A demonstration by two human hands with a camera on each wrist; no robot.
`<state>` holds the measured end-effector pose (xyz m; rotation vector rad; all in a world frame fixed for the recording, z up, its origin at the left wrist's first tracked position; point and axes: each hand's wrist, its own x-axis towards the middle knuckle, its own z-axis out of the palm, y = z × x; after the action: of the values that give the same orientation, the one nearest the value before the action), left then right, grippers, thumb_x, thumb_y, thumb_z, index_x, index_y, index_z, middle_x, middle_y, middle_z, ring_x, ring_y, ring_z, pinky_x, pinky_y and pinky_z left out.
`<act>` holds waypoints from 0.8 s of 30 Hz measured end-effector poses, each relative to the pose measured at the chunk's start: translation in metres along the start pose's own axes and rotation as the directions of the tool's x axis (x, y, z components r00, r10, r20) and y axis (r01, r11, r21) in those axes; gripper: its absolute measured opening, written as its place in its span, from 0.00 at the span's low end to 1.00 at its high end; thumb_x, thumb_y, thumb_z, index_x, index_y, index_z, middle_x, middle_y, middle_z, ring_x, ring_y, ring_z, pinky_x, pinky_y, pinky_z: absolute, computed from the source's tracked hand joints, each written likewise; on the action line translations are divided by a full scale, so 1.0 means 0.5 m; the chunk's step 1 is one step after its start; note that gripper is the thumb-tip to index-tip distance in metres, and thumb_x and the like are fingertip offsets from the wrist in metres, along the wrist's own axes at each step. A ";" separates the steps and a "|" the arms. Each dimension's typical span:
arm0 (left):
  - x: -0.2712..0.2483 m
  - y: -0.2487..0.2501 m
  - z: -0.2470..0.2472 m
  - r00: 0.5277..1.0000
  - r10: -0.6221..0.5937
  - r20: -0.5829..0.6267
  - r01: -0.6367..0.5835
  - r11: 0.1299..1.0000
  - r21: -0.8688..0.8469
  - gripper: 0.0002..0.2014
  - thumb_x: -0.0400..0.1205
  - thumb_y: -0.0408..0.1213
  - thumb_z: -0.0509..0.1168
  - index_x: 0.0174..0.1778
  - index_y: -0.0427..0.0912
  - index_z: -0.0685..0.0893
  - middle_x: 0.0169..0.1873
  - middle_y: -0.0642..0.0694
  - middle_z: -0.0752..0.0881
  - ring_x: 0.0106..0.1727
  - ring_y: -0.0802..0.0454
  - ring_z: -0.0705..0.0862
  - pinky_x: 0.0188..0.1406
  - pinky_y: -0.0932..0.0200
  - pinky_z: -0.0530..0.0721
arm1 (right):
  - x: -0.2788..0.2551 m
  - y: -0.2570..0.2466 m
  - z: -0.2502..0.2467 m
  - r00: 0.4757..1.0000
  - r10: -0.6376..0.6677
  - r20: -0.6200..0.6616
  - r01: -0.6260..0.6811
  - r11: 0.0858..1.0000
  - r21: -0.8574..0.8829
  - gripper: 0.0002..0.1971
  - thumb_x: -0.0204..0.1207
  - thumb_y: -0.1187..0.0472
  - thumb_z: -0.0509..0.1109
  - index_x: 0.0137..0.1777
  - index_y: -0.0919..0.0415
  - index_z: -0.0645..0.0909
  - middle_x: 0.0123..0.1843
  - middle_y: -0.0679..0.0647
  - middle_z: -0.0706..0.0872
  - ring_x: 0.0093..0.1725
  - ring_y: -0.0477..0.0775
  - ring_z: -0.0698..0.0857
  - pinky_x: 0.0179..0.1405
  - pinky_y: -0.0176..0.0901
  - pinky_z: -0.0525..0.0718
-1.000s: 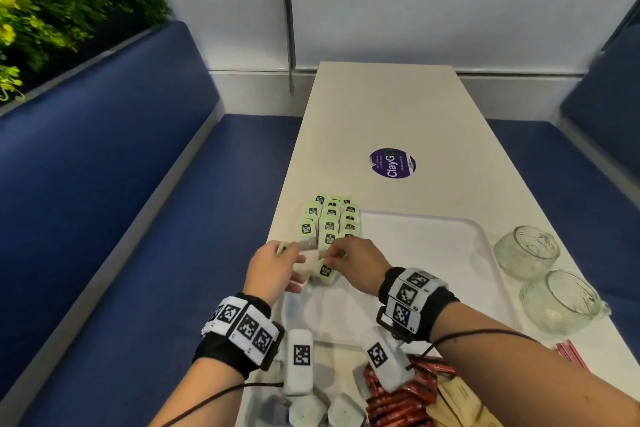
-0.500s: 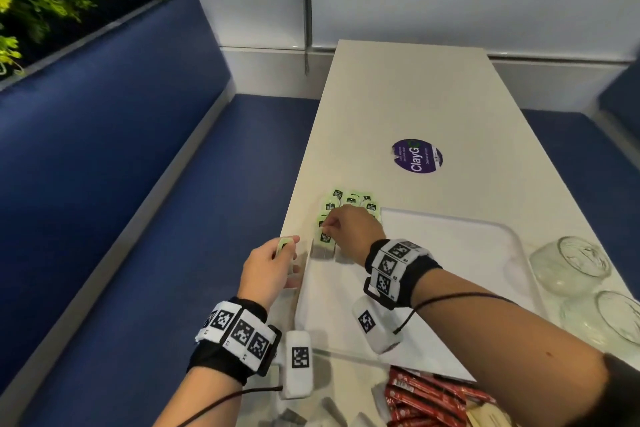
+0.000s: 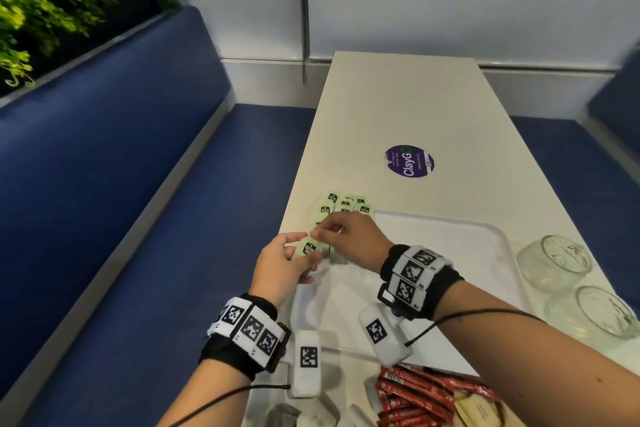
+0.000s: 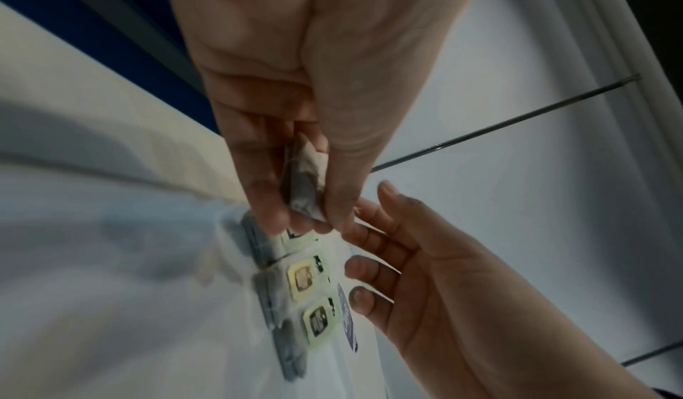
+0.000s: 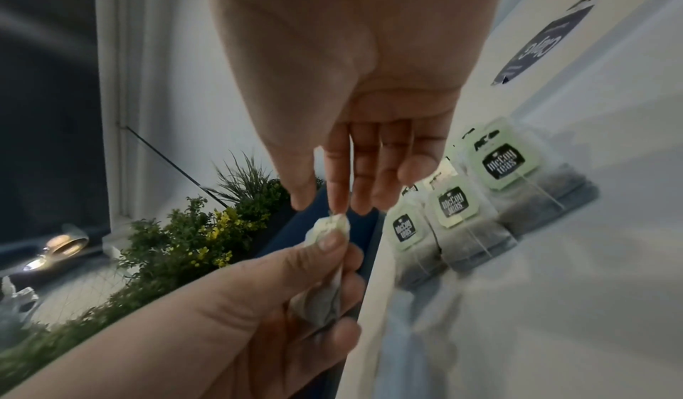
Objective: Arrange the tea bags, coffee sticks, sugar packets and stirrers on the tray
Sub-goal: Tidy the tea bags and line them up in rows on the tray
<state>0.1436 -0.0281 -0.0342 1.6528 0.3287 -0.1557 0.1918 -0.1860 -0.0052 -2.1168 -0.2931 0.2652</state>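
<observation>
The left hand (image 3: pixel 281 265) is holding one tea bag (image 3: pixel 309 248) above the left rim of the tray (image 3: pixel 450 246), with the thumb and the fingers curled around the grey pouch. In the right wrist view the thumb is pressing on the top of this pouch. The right hand (image 3: pixel 349 239) is reaching over from the right, and its fingertips (image 5: pixel 338 201) are touching the upper corner of the same tea bag. Whether the right hand is pinching this corner or only touching it, I cannot tell, because its fingers are looking nearly straight.

The other tea bags (image 3: pixel 346 206) are lying in overlapping rows at the far left corner of the tray, each one showing a pale green tag. The tray is sitting on a long white table (image 3: pixel 398 107). On the near side of the tray, red coffee sticks (image 3: pixel 412 395) are lying in a heap on the table, and just right of them some brown packets (image 3: pixel 481 409) are showing at the edge of the view. Two glass cups (image 3: pixel 575 288) are standing to the right of the tray. A round purple sticker (image 3: pixel 409 161) is lying on the table beyond the tray
</observation>
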 end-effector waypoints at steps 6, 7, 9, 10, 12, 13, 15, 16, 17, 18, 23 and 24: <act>-0.030 0.019 0.040 0.983 0.181 -0.017 -0.170 0.949 0.266 0.19 0.72 0.42 0.81 0.56 0.47 0.84 0.47 0.56 0.88 0.48 0.63 0.84 0.47 0.69 0.81 | -0.047 0.001 -0.023 0.999 0.039 -0.019 -0.039 0.999 -0.030 0.06 0.76 0.58 0.73 0.41 0.61 0.84 0.33 0.48 0.84 0.32 0.44 0.81 0.32 0.28 0.77; -0.038 0.023 0.045 0.974 0.223 -0.029 -0.202 0.923 0.326 0.20 0.71 0.43 0.81 0.57 0.49 0.84 0.50 0.59 0.86 0.51 0.66 0.82 0.46 0.75 0.76 | -0.053 0.001 -0.028 0.997 0.061 -0.036 -0.061 0.998 -0.001 0.07 0.76 0.58 0.74 0.42 0.62 0.84 0.33 0.49 0.84 0.32 0.45 0.82 0.34 0.32 0.80; -0.046 0.028 0.052 0.956 0.293 -0.018 -0.265 0.888 0.375 0.21 0.73 0.43 0.79 0.60 0.48 0.84 0.54 0.58 0.85 0.56 0.63 0.81 0.50 0.73 0.74 | -0.062 0.000 -0.041 0.997 0.072 -0.041 -0.071 0.997 0.018 0.07 0.76 0.59 0.73 0.44 0.63 0.84 0.34 0.50 0.85 0.32 0.48 0.83 0.39 0.43 0.84; -0.049 0.031 0.055 0.948 0.319 -0.006 -0.292 0.875 0.387 0.20 0.75 0.42 0.78 0.63 0.47 0.84 0.56 0.58 0.86 0.58 0.62 0.82 0.53 0.69 0.75 | -0.066 -0.001 -0.047 0.998 0.058 -0.031 -0.058 0.998 0.003 0.06 0.77 0.60 0.73 0.44 0.63 0.85 0.36 0.51 0.85 0.32 0.49 0.83 0.40 0.45 0.84; -0.052 0.037 0.054 0.943 0.330 0.041 -0.317 0.853 0.415 0.16 0.80 0.42 0.72 0.64 0.49 0.85 0.57 0.58 0.86 0.60 0.61 0.82 0.55 0.67 0.74 | -0.070 -0.007 -0.059 1.000 0.017 0.004 -0.017 0.999 -0.043 0.04 0.79 0.60 0.71 0.44 0.59 0.85 0.38 0.50 0.85 0.34 0.48 0.82 0.41 0.41 0.81; -0.052 0.041 0.051 0.945 0.319 0.077 -0.320 0.846 0.427 0.12 0.82 0.43 0.70 0.62 0.50 0.87 0.55 0.57 0.88 0.59 0.63 0.83 0.53 0.68 0.74 | -0.074 -0.011 -0.064 1.000 -0.005 0.018 0.006 0.998 -0.064 0.04 0.79 0.60 0.71 0.45 0.58 0.86 0.38 0.47 0.85 0.35 0.45 0.81 0.41 0.36 0.79; -0.050 0.045 0.041 0.949 0.293 0.118 -0.315 0.840 0.443 0.06 0.83 0.42 0.70 0.53 0.49 0.90 0.44 0.56 0.92 0.50 0.65 0.87 0.46 0.71 0.76 | -0.079 -0.017 -0.070 0.999 -0.039 0.026 0.042 0.994 -0.103 0.05 0.78 0.59 0.72 0.46 0.58 0.88 0.38 0.43 0.84 0.38 0.39 0.79 0.40 0.29 0.74; -0.046 0.045 0.034 0.955 0.279 0.104 -0.295 0.843 0.450 0.04 0.82 0.41 0.71 0.48 0.48 0.91 0.40 0.56 0.92 0.45 0.66 0.87 0.42 0.72 0.76 | -0.079 -0.016 -0.069 0.999 -0.042 0.016 0.043 0.992 -0.116 0.05 0.78 0.58 0.72 0.47 0.57 0.89 0.39 0.42 0.84 0.40 0.39 0.80 0.42 0.29 0.74; -0.041 0.045 0.026 0.962 0.262 0.075 -0.267 0.850 0.455 0.03 0.81 0.41 0.72 0.43 0.49 0.91 0.37 0.56 0.91 0.41 0.67 0.87 0.38 0.74 0.75 | -0.081 -0.012 -0.069 0.999 -0.035 -0.007 0.034 0.992 -0.120 0.06 0.78 0.57 0.73 0.49 0.56 0.89 0.42 0.42 0.85 0.42 0.40 0.80 0.44 0.30 0.74; -0.034 0.040 0.018 0.969 0.242 0.042 -0.234 0.856 0.462 0.04 0.80 0.40 0.73 0.39 0.51 0.90 0.35 0.57 0.91 0.38 0.68 0.85 0.35 0.76 0.74 | -0.082 -0.006 -0.069 0.999 -0.018 -0.033 0.014 0.993 -0.116 0.06 0.78 0.56 0.73 0.51 0.55 0.88 0.44 0.43 0.85 0.44 0.41 0.81 0.45 0.32 0.75; 0.011 0.003 -0.007 0.997 0.060 -0.044 -0.032 0.883 0.469 0.07 0.79 0.41 0.75 0.49 0.44 0.92 0.43 0.51 0.91 0.47 0.55 0.87 0.53 0.63 0.81 | -0.093 0.048 -0.079 0.994 0.098 -0.045 -0.102 0.990 -0.099 0.07 0.78 0.56 0.72 0.53 0.55 0.86 0.49 0.48 0.86 0.44 0.46 0.82 0.45 0.36 0.77; 0.021 -0.004 -0.008 0.998 0.028 -0.049 -0.002 0.886 0.463 0.10 0.78 0.40 0.75 0.53 0.41 0.91 0.46 0.49 0.91 0.50 0.53 0.87 0.55 0.61 0.81 | -0.093 0.060 -0.081 0.992 0.116 -0.040 -0.120 0.987 -0.106 0.07 0.78 0.56 0.72 0.53 0.55 0.86 0.50 0.48 0.86 0.42 0.45 0.81 0.44 0.37 0.76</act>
<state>0.1526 -0.0228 -0.0388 2.1376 0.3368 -0.1877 0.1630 -0.2485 -0.0060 -2.2468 -0.1654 0.2883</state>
